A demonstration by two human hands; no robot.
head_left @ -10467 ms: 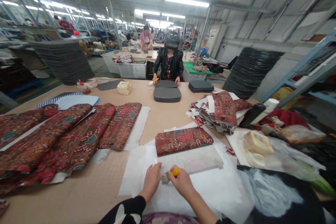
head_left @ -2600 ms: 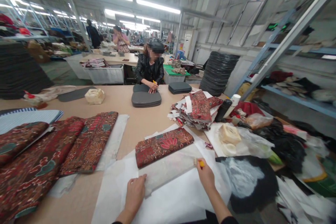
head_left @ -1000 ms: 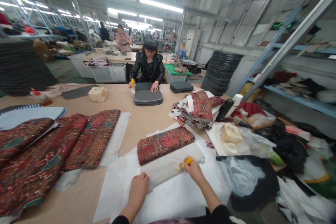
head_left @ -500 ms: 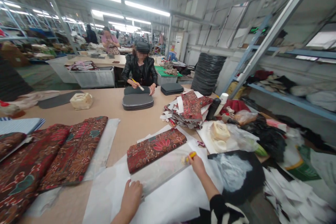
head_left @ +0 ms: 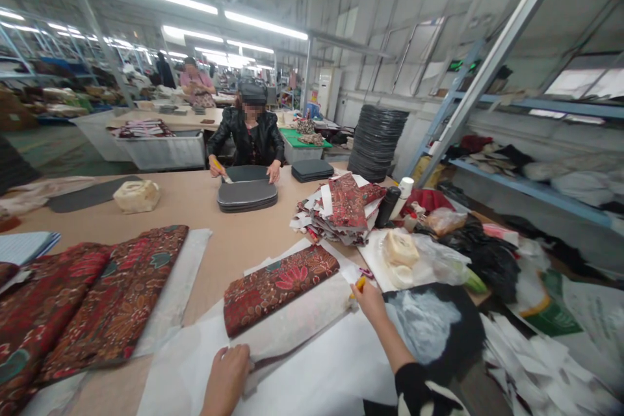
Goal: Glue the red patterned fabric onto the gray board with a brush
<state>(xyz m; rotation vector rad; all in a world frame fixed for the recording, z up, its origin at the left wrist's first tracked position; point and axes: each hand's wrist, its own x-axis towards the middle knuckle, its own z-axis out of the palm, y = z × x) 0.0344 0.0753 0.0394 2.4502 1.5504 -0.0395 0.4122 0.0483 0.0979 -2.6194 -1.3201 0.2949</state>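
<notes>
My right hand (head_left: 371, 302) grips a brush by its yellow handle (head_left: 361, 283), its bristles at the right end of a pale, whitish strip of cloth (head_left: 297, 312). My left hand (head_left: 228, 374) is closed at the strip's lower left corner, the fingertips partly hidden. The strip's near edge stands slightly raised, with a dark underside showing. Along its far side lies a brown and red floral fabric piece (head_left: 283, 286). White paper sheets (head_left: 312, 370) are spread beneath.
Folded floral fabric (head_left: 117, 299) lies at left. Fabric scraps (head_left: 336, 208), a cut-open plastic container (head_left: 400, 248) and a black disc with a white smear (head_left: 429, 322) are at right. Across the table a co-worker (head_left: 248, 127) brushes stacked dark panels (head_left: 247, 195).
My right hand with the brush has reached the strip's right end. The strip's near edge has lifted at my left hand. The co-worker's brush has moved left; the view has shifted slightly.
</notes>
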